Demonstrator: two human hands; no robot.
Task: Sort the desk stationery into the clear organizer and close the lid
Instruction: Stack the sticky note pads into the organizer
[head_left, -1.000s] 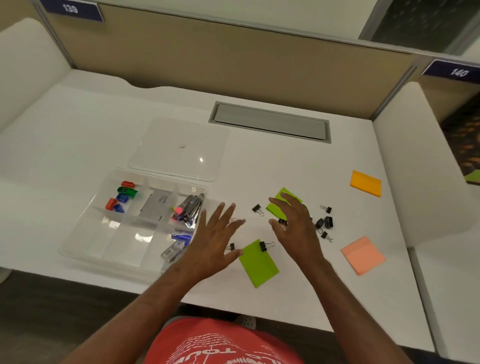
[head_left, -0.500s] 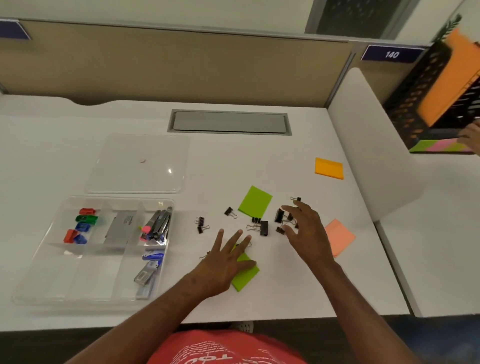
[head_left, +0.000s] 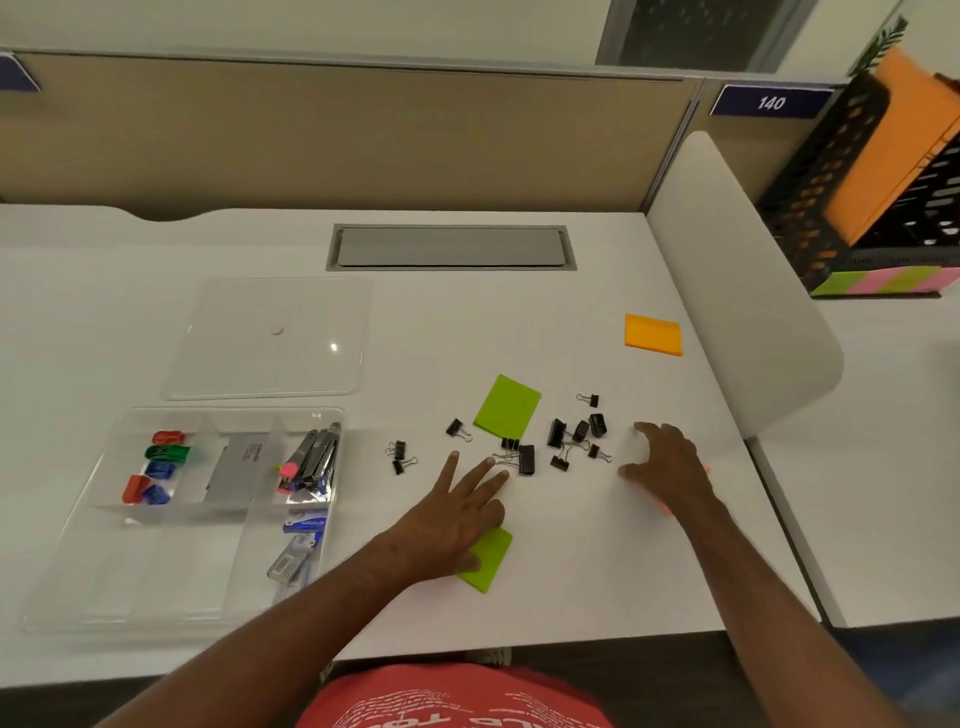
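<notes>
The clear organizer lies at the desk's left with coloured sharpeners, a grey card, markers and staple boxes inside. Its clear lid lies flat behind it. Several black binder clips are scattered mid-desk around a green sticky pad. My left hand rests flat with fingers spread over a second green pad, fingertips near the clips. My right hand hovers open right of the clips, covering a pink pad whose edge barely shows. An orange pad lies far right.
A grey cable hatch is set in the desk at the back. A white divider bounds the right side; beyond it stands a black file rack with orange paper and coloured pads.
The view has swung right. My right hand moved right, off the clip cluster and over the pink pad. My left hand stays on the near green pad.
</notes>
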